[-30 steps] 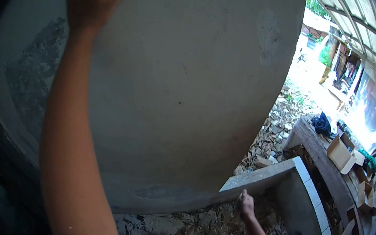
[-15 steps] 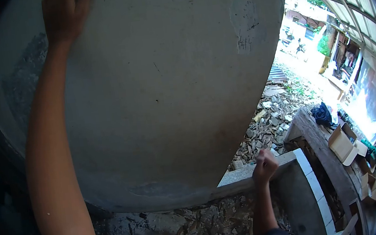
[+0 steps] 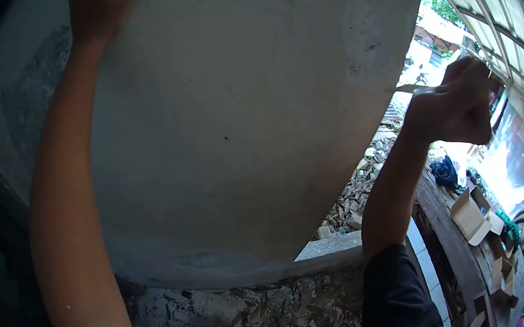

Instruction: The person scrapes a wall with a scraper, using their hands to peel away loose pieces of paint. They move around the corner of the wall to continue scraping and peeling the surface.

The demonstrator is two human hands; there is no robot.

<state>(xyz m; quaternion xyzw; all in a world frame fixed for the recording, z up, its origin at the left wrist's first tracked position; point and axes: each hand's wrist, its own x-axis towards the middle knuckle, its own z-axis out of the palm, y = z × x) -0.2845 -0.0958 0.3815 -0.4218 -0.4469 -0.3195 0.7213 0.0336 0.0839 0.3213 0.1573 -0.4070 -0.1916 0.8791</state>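
A large, pale grey curved panel with scuffs and darker patches fills most of the view. At the upper left, my left hand overlaps its surface, the fingers cut off by the top of the frame. My right hand is closed in a fist beside the panel's right edge. A thin, pale, pointed blade sticks out of that fist to the left, its tip overlapping the panel's edge in this view. The fist hides the blade's other end.
Below lies a debris-strewn floor. Broken rubble covers the ground beyond the panel. On the right, a wooden bench carries an open cardboard box and dark cloth. A white-edged ledge stands beside the bench.
My right hand has risen from low by the ledge to the panel's right edge, and the blade in it now shows. My left hand has shifted slightly up in the view.
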